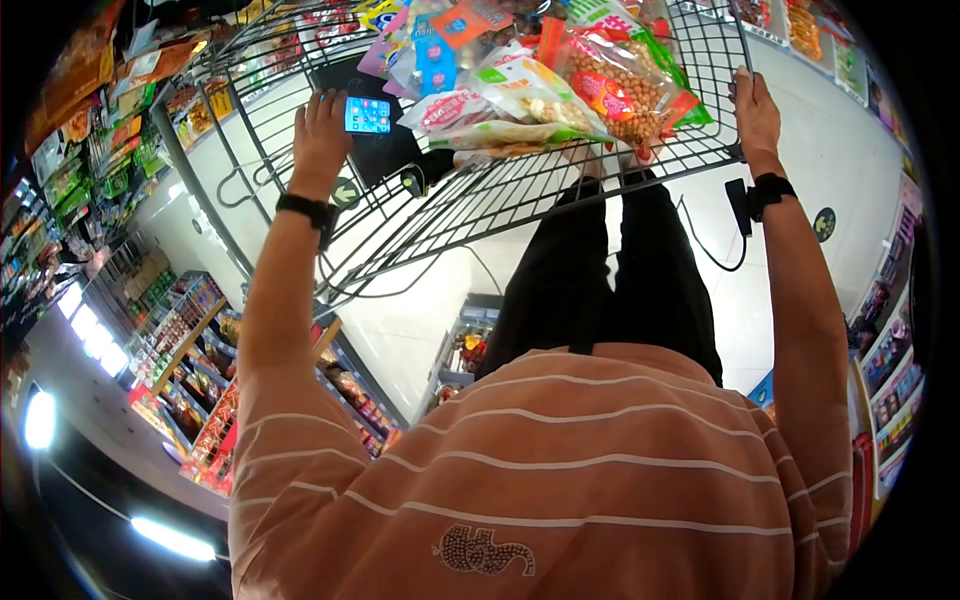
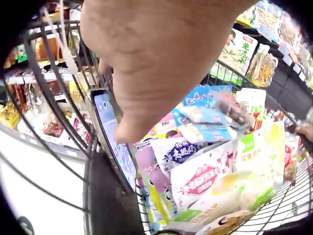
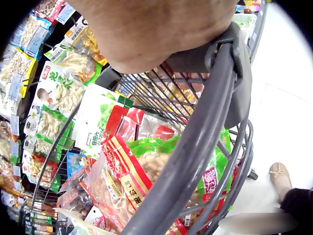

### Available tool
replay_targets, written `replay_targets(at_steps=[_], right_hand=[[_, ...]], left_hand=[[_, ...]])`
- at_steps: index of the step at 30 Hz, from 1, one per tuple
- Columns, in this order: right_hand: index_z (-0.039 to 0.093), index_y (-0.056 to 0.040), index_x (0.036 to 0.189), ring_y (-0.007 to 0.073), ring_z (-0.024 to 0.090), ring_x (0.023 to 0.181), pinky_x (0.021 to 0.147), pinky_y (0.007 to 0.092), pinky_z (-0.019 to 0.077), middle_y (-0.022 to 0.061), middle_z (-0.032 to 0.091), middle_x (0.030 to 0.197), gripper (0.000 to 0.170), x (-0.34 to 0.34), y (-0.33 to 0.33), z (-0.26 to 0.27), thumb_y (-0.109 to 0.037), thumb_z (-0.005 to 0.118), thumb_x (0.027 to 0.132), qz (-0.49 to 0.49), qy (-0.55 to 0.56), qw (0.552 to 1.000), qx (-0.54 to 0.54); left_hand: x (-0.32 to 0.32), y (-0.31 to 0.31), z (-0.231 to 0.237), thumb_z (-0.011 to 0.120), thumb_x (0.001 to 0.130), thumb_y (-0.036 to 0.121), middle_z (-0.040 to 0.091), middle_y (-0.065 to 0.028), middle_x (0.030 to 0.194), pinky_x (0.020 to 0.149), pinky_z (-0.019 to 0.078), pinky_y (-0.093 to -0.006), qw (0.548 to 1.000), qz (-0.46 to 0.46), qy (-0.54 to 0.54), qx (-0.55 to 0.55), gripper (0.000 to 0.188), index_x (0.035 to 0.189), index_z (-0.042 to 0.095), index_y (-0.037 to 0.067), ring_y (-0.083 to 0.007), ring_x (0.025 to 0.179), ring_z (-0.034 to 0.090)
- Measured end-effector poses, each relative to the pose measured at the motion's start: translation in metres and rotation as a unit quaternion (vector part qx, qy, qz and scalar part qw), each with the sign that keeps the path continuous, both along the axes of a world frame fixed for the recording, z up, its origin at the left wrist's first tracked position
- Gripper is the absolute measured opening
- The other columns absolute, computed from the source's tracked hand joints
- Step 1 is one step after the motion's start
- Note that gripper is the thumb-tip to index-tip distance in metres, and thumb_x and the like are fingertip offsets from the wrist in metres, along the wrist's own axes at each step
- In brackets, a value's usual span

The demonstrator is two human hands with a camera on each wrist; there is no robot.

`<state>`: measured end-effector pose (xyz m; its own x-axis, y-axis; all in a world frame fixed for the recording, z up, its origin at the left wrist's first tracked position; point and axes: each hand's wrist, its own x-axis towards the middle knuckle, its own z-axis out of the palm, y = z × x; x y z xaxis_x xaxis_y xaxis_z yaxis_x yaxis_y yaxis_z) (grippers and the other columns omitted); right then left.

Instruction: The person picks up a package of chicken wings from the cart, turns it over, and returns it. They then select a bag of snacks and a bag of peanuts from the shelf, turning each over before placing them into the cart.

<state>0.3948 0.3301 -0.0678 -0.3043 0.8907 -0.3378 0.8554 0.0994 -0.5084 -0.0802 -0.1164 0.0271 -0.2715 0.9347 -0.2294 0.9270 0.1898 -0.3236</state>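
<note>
The person's left hand [image 1: 322, 140] is by a phone [image 1: 367, 115], its screen lit with icons, just to the right of the fingers as I see it from above; from the left wrist the thumb overlaps the edge of that screen, but the other fingers are mostly hidden, so I can't tell whether they pinch it. Below that thumb is a black panel [image 2: 112, 205], close under the phone's lower end. The right hand [image 1: 758, 115] has its fingers curled round the far corner of the shopping cart [image 3: 198, 132]. Between the two sets of fingers, bags fill the basket: a white bag [image 1: 540, 95] and, nearer the right fingers, a clear bag of round brown pieces [image 1: 637, 128]. Beyond the left fingers, colourful packets [image 1: 65, 165] crowd the shelves.
</note>
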Motion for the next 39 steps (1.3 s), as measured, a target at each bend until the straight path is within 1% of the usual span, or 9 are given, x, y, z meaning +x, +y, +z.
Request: replay_targets(at_steps=[4, 7, 11, 16, 19, 27, 29, 35, 39], right_hand=[[0.062, -0.0110, 0.105, 0.0381, 0.066, 0.096, 0.085, 0.0460, 0.0493, 0.0129, 0.072, 0.094, 0.055, -0.001, 0.000, 0.004, -0.059, 0.037, 0.097, -0.013, -0.001, 1.000, -0.011], [0.063, -0.0020, 0.106, 0.0191, 0.068, 0.091, 0.083, 0.0301, 0.0501, 0.0105, 0.071, 0.095, 0.051, -0.001, 0.001, 0.005, -0.050, 0.048, 0.097, -0.018, 0.022, 0.999, -0.021], [0.063, -0.0016, 0.105, 0.0187, 0.068, 0.089, 0.082, 0.0303, 0.0503, 0.0100, 0.071, 0.094, 0.052, 0.004, 0.002, -0.007, -0.051, 0.048, 0.097, -0.021, 0.045, 0.999, -0.017], [0.061, -0.0070, 0.101, 0.0476, 0.063, 0.093, 0.083, 0.0523, 0.0479, 0.0235, 0.069, 0.092, 0.052, -0.006, -0.007, 0.015, -0.054, 0.038, 0.099, 0.009, 0.005, 0.999, 0.032], [0.063, -0.0032, 0.101, 0.0252, 0.070, 0.088, 0.081, 0.0342, 0.0514, 0.0136, 0.073, 0.089, 0.051, -0.005, -0.007, 0.014, -0.051, 0.044, 0.098, 0.008, -0.004, 1.000, 0.019], [0.061, -0.0077, 0.103, 0.0469, 0.064, 0.089, 0.082, 0.0536, 0.0486, 0.0230, 0.069, 0.088, 0.050, -0.009, -0.007, 0.015, -0.052, 0.038, 0.099, 0.006, -0.008, 0.999, 0.039], [0.061, -0.0078, 0.102, 0.0457, 0.064, 0.088, 0.081, 0.0529, 0.0488, 0.0216, 0.069, 0.087, 0.050, -0.008, -0.007, 0.013, -0.052, 0.038, 0.099, 0.005, -0.006, 0.999, 0.032], [0.062, -0.0077, 0.101, 0.0424, 0.066, 0.087, 0.079, 0.0506, 0.0492, 0.0180, 0.070, 0.086, 0.050, -0.011, -0.007, 0.016, -0.052, 0.038, 0.099, -0.012, 0.002, 1.000, 0.005], [0.062, -0.0079, 0.100, 0.0412, 0.066, 0.088, 0.080, 0.0497, 0.0492, 0.0167, 0.070, 0.086, 0.050, -0.009, -0.007, 0.016, -0.052, 0.038, 0.099, -0.012, 0.007, 1.000, 0.002]], left_hand=[[-0.012, 0.017, -0.015, 0.081, 0.070, 0.021, 0.052, -0.0070, 0.140, 0.111, 0.0346, -0.0468, 0.986, -0.030, -0.014, -0.161, 0.079, 0.139, 0.045, 0.010, -0.0252, 0.136, 0.042], [-0.014, 0.022, -0.027, 0.083, 0.069, 0.024, 0.053, -0.0067, 0.138, 0.111, 0.0341, -0.0479, 0.974, -0.017, -0.018, -0.225, 0.079, 0.138, 0.046, 0.010, -0.0250, 0.135, 0.044], [-0.012, 0.026, -0.024, 0.084, 0.068, 0.025, 0.057, -0.0081, 0.129, 0.108, 0.0359, -0.0474, 0.972, -0.074, -0.009, -0.224, 0.073, 0.131, 0.050, 0.011, -0.0246, 0.126, 0.051], [-0.010, 0.033, -0.025, 0.083, 0.064, 0.021, 0.059, -0.0130, 0.122, 0.102, 0.0396, -0.0442, 0.967, -0.071, -0.033, -0.242, 0.065, 0.121, 0.054, 0.006, -0.0273, 0.115, 0.056], [-0.018, 0.029, -0.032, 0.082, 0.061, 0.020, 0.060, -0.0137, 0.119, 0.099, 0.0412, -0.0428, 0.968, -0.089, -0.038, -0.232, 0.063, 0.115, 0.054, 0.003, -0.0283, 0.112, 0.056], [-0.012, 0.034, -0.023, 0.084, 0.066, 0.028, 0.059, -0.0126, 0.123, 0.101, 0.0406, -0.0424, 0.969, -0.081, -0.024, -0.231, 0.072, 0.125, 0.051, 0.004, -0.0285, 0.115, 0.056], [-0.007, 0.029, -0.026, 0.081, 0.070, 0.031, 0.060, -0.0107, 0.121, 0.102, 0.0405, -0.0429, 0.989, -0.101, -0.045, -0.101, 0.070, 0.128, 0.051, 0.006, -0.0294, 0.114, 0.056], [0.094, 0.052, 0.000, 0.069, 0.085, 0.037, 0.064, -0.0134, 0.097, 0.077, 0.0518, -0.0422, 0.902, 0.034, -0.403, -0.149, 0.034, 0.101, 0.061, 0.008, -0.0343, 0.090, 0.063], [0.126, 0.055, -0.020, 0.067, 0.086, 0.038, 0.068, -0.0152, 0.096, 0.075, 0.0533, -0.0437, 0.909, 0.047, -0.354, -0.215, 0.036, 0.102, 0.058, 0.008, -0.0340, 0.089, 0.067]])
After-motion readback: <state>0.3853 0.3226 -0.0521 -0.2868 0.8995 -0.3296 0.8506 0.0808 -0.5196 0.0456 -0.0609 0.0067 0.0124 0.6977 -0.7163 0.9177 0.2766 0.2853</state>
